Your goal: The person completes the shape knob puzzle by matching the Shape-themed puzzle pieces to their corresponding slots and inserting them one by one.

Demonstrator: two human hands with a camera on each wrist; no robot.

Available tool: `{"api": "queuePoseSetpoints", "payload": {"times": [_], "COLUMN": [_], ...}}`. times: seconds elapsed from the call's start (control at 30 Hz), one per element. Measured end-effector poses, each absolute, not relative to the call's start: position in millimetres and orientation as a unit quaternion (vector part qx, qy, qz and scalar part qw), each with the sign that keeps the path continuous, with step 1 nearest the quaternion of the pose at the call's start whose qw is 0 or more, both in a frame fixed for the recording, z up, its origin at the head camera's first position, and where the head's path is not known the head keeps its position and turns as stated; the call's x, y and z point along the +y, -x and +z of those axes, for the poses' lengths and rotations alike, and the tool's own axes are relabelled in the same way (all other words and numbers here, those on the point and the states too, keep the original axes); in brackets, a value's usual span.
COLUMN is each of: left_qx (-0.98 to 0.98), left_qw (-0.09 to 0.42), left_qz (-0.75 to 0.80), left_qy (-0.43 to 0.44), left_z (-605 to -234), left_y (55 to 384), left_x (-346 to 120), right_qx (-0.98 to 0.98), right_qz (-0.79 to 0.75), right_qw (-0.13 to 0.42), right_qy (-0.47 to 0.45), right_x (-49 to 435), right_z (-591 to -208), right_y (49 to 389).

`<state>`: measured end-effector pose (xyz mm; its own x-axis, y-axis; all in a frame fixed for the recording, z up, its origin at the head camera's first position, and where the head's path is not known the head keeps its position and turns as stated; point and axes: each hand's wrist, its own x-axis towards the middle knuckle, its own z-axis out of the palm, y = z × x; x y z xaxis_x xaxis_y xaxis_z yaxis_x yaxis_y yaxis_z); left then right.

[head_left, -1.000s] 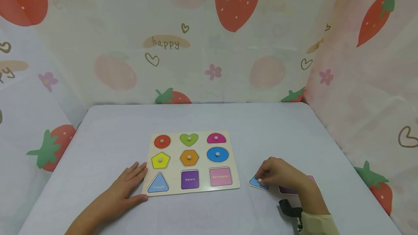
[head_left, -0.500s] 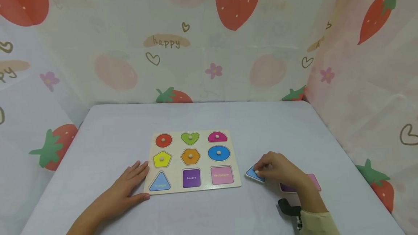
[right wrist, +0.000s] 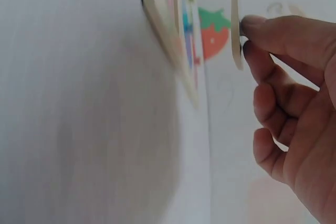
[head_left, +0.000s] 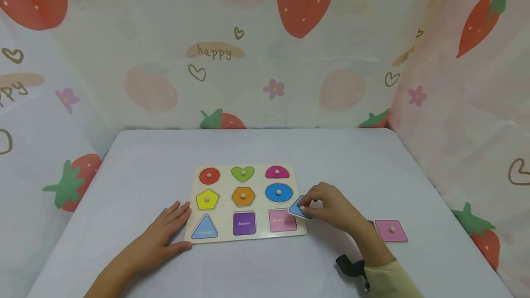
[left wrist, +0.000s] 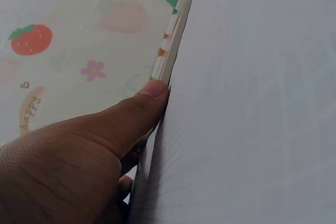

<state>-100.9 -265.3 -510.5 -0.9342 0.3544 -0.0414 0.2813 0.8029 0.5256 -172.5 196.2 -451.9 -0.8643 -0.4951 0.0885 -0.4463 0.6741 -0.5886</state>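
Observation:
My right hand pinches the small knob of a blue triangle puzzle piece between thumb and finger. In the head view the piece overlaps the right edge of the wooden shape puzzle board, by the pink rectangle slot. The right wrist view shows the piece edge-on, held up off the table. My left hand lies flat with fingers spread, fingertips and thumb at the board's left edge. Its thumb touches the board's side in the left wrist view. The triangle slot is at the board's lower left.
A pink rectangle piece with a knob lies on the white table, right of the board. Beside it a purple piece is mostly hidden by my right forearm. Knobbed pieces, such as the orange hexagon, fill the board's upper two rows.
My right hand has lifted the blue triangle piece and carried it left, from the table to over the board's right edge. The pink rectangle piece is now uncovered. My left hand stays at the board.

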Motion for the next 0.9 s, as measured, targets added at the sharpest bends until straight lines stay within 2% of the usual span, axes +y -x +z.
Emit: {"api": "queuePoseSetpoints", "payload": {"times": [0.27,0.57,0.9], "left_qx": [0.944,0.945,0.950], "left_qw": [0.061,0.067,0.075], "left_qz": [0.271,0.272,0.258], "left_qy": [-0.178,-0.167,-0.161], "left_z": [-510,-511,-511], "left_y": [102,102,104], "left_x": [-267,-267,-267], "right_qx": [0.909,0.891,0.902], "right_qz": [-0.313,-0.307,-0.262], "right_qw": [0.053,0.062,0.073], "right_qy": [0.272,0.330,0.335], "right_x": [154,99,49], "right_z": [-442,-443,-437], "right_y": [175,183,181]}}
